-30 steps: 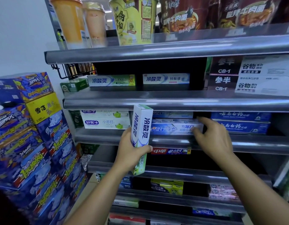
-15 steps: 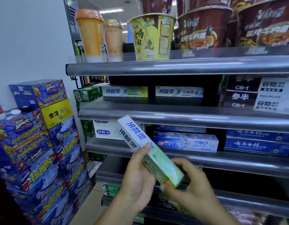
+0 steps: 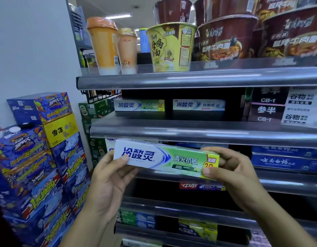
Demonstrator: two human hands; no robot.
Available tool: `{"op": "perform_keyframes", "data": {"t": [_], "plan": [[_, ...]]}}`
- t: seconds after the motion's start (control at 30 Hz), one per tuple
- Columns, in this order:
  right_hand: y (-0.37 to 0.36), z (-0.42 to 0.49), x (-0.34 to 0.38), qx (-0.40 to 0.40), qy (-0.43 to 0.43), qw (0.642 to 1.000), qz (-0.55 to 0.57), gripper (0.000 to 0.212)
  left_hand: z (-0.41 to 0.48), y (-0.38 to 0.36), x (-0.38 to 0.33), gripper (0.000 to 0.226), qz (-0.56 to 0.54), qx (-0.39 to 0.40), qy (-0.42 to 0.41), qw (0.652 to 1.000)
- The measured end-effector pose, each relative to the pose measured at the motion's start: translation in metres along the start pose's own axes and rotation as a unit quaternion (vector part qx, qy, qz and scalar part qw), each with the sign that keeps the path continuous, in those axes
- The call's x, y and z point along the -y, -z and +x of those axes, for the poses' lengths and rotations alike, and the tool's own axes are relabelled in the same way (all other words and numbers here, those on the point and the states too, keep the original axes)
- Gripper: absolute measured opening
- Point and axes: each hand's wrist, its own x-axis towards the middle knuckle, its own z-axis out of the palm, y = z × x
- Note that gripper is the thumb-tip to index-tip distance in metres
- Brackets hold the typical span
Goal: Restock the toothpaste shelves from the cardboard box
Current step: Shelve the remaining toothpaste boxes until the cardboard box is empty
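Two hands share one toothpaste box point(image 3: 165, 159), held level just below a grey shelf rail point(image 3: 207, 132). The left hand point(image 3: 107, 184) pinches its white end and the right hand point(image 3: 232, 173) pinches its yellow-cornered end. The carton is long, white fading to green, with big blue characters. Behind that rail lie two same-brand cartons, apart: a green-striped carton point(image 3: 139, 105) and a blue-and-white carton point(image 3: 198, 104).

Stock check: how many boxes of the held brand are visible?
3: held box, in left hand and right hand; green-ended box and blue-ended box on the shelf above. Others may hide behind.
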Motion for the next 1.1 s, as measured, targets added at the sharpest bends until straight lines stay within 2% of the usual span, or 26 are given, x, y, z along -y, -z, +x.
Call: {"op": "perform_keyframes", "data": {"t": [0.1,0.2,0.3,0.43,0.5,0.67,0.77,0.83,0.9,0.93,1.03,1.1], "plan": [[-0.010,0.001,-0.002,0.003,-0.008,1.000,-0.001,0.049,0.003,0.011,-0.005,0.042,0.020,-0.009,-0.021,1.000],[-0.026,0.006,0.001,-0.029,0.009,0.999,-0.016,0.057,0.013,0.020,-0.018,0.043,0.062,-0.012,-0.050,0.997],[-0.051,0.031,0.017,-0.094,0.065,0.989,-0.097,0.063,0.035,0.023,-0.047,0.046,0.123,-0.013,-0.058,0.991],[-0.079,0.081,0.027,-0.128,0.117,0.963,-0.208,0.068,0.081,0.027,-0.075,0.021,0.199,-0.062,-0.098,0.973],[-0.089,0.104,0.027,-0.130,0.120,0.951,-0.254,0.069,0.104,0.033,-0.086,0.018,0.230,-0.074,-0.119,0.963],[-0.107,0.148,0.020,-0.163,0.098,0.921,-0.340,0.070,0.149,0.050,-0.094,0.021,0.332,-0.065,-0.132,0.932],[-0.118,0.160,0.015,-0.182,0.050,0.888,-0.420,0.066,0.166,0.061,-0.086,0.011,0.390,-0.084,-0.091,0.913],[-0.124,0.164,0.015,-0.184,0.007,0.843,-0.505,0.057,0.171,0.066,-0.084,0.025,0.408,-0.114,-0.055,0.904],[-0.130,0.167,0.014,-0.179,-0.022,0.821,-0.542,0.052,0.175,0.068,-0.083,0.046,0.411,-0.133,-0.032,0.901],[-0.131,0.166,0.014,-0.177,-0.029,0.819,-0.545,0.052,0.177,0.068,-0.082,0.048,0.409,-0.137,-0.031,0.902],[-0.132,0.162,0.017,-0.163,-0.028,0.823,-0.544,0.052,0.177,0.067,-0.080,0.025,0.390,-0.137,-0.046,0.909],[-0.132,0.152,0.019,-0.168,0.019,0.833,-0.527,0.051,0.172,0.068,-0.073,0.023,0.363,-0.140,-0.079,0.918]]}}
